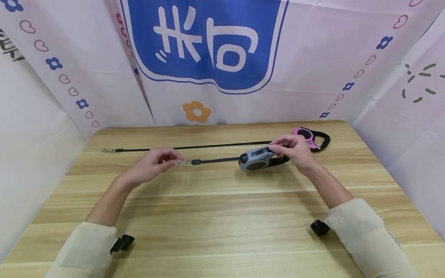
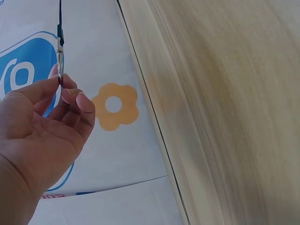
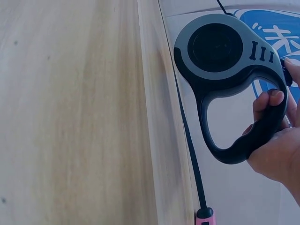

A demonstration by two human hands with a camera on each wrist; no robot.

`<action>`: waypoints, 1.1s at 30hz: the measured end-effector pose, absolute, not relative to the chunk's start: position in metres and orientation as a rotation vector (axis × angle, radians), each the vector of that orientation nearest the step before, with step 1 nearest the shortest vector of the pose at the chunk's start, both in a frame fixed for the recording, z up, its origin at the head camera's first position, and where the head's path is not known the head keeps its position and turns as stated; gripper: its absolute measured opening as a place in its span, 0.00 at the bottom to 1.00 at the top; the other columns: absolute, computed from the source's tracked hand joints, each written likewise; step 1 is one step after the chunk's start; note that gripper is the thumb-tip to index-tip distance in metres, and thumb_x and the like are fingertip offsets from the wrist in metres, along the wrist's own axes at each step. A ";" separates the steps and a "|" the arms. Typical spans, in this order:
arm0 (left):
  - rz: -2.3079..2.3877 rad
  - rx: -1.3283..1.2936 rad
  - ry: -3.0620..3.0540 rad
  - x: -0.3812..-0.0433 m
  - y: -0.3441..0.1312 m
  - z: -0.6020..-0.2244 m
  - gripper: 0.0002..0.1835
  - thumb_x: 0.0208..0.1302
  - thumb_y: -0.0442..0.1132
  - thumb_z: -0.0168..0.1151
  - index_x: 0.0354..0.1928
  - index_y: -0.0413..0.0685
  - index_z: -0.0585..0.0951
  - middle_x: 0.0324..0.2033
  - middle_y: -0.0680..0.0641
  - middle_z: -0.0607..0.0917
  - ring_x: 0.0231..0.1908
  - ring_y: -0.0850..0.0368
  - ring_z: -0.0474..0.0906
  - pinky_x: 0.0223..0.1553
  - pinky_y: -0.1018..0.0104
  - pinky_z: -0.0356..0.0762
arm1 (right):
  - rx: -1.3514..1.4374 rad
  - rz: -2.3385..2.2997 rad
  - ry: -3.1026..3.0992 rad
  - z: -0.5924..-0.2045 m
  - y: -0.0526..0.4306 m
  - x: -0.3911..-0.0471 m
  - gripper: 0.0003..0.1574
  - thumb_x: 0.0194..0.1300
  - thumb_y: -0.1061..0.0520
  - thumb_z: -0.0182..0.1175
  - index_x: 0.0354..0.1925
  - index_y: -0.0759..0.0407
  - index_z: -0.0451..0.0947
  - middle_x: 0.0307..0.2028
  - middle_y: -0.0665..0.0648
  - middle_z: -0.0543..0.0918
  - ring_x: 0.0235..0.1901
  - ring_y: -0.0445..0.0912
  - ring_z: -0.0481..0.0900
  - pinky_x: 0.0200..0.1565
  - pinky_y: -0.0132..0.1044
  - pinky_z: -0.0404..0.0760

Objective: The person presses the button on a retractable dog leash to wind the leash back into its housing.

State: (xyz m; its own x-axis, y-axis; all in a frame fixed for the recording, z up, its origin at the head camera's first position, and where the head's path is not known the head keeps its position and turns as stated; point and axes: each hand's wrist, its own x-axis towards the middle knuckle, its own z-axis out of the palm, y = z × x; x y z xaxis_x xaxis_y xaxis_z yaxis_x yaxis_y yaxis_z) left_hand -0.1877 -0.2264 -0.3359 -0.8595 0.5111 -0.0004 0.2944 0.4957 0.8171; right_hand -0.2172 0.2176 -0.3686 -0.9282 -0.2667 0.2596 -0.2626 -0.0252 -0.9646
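Note:
A grey and black retractable dog leash is held above the table by my right hand. In the right wrist view its black loop handle shows, with my fingers curled through and around it and the thumb at the top button. My left hand pinches the silver metal clip at the end of the leash's black strap. That strap runs straight between both hands. The left wrist view shows the clip between thumb and fingertips.
Behind lies a pink and black retractable leash, its black strap stretched left across the wooden table to a metal clip. A printed cloth hangs along the back, and pale cloth stands at both sides.

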 end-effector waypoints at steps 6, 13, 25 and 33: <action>1.294 0.659 2.495 -0.188 -0.225 -0.336 0.11 0.79 0.30 0.53 0.54 0.35 0.83 0.43 0.34 0.81 0.31 0.51 0.70 0.31 0.65 0.73 | -0.581 -2.168 2.192 -0.368 0.215 -0.216 0.03 0.64 0.64 0.72 0.36 0.64 0.88 0.27 0.49 0.87 0.25 0.39 0.78 0.31 0.30 0.79; 1.302 0.652 2.481 -0.188 -0.222 -0.336 0.11 0.79 0.29 0.53 0.52 0.35 0.83 0.44 0.32 0.81 0.32 0.53 0.70 0.31 0.66 0.73 | -0.573 -2.155 2.211 -0.366 0.212 -0.216 0.02 0.64 0.64 0.72 0.35 0.63 0.88 0.26 0.49 0.86 0.25 0.40 0.78 0.31 0.30 0.79; 1.321 0.621 2.441 -0.186 -0.216 -0.332 0.11 0.79 0.29 0.52 0.54 0.32 0.81 0.44 0.36 0.81 0.31 0.54 0.70 0.32 0.65 0.75 | -0.543 -2.141 2.220 -0.367 0.209 -0.217 0.07 0.63 0.61 0.74 0.37 0.65 0.88 0.27 0.49 0.86 0.26 0.40 0.78 0.32 0.30 0.79; 1.305 0.604 2.450 -0.188 -0.216 -0.334 0.11 0.79 0.28 0.51 0.54 0.33 0.81 0.44 0.33 0.80 0.32 0.53 0.70 0.32 0.64 0.75 | -0.567 -2.142 2.222 -0.368 0.207 -0.218 0.11 0.63 0.60 0.75 0.37 0.68 0.86 0.26 0.49 0.86 0.25 0.40 0.77 0.30 0.31 0.78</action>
State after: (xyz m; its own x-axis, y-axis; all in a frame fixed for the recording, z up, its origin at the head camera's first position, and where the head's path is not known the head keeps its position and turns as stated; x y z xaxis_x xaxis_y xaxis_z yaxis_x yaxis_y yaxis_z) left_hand -0.1880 -0.2157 -0.3345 -0.8666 0.4947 -0.0647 0.2223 0.4990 0.8376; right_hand -0.2179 0.2068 -0.3681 -0.9348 -0.2578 0.2442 -0.2535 0.0029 -0.9673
